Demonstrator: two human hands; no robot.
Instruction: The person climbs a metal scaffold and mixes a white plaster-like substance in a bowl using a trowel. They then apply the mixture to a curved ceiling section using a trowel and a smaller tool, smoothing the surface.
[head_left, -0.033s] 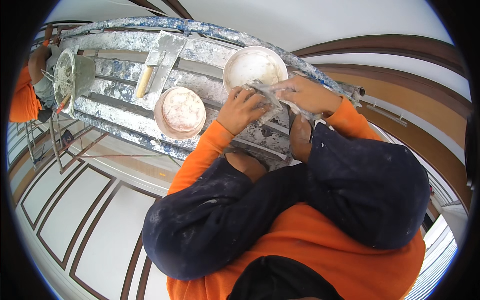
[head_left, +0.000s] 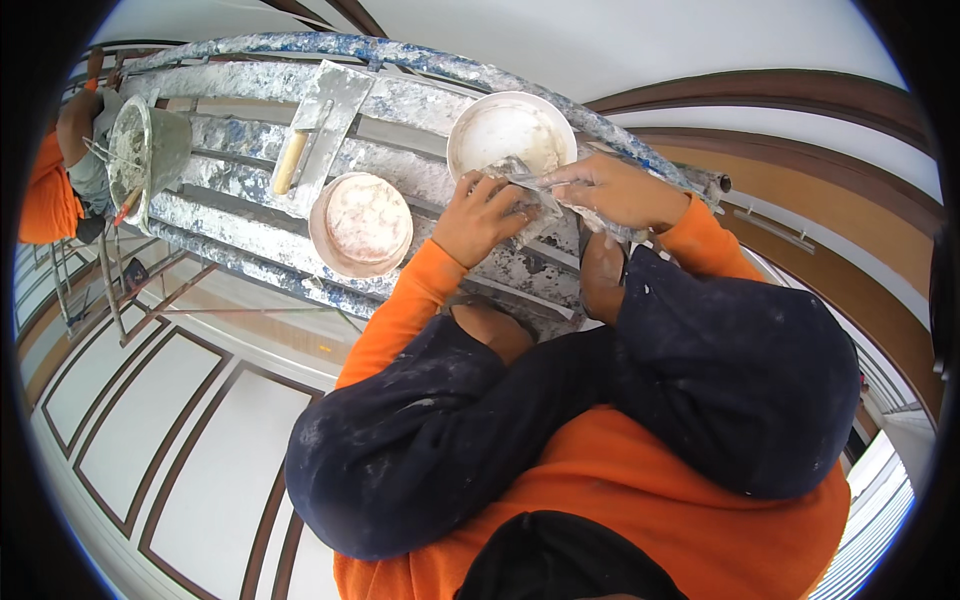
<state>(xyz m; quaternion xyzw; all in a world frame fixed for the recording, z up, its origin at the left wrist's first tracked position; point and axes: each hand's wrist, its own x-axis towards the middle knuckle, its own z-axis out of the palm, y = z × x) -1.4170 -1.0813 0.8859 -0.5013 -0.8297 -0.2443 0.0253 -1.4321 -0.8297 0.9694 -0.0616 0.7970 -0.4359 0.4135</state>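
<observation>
Left hand (head_left: 482, 222) and right hand (head_left: 620, 192) both grasp a crumpled translucent sheet (head_left: 541, 212) by the near rim of the white bowl (head_left: 460, 137). Versus earlier: sheet's folds shift slightly; second bowl (head_left: 319, 230), trowel (head_left: 322, 145), bucket (head_left: 170, 150) unmoved.

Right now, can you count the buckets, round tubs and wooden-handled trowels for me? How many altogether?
Bucket: 1
Round tubs: 2
Wooden-handled trowel: 1
Total: 4
</observation>
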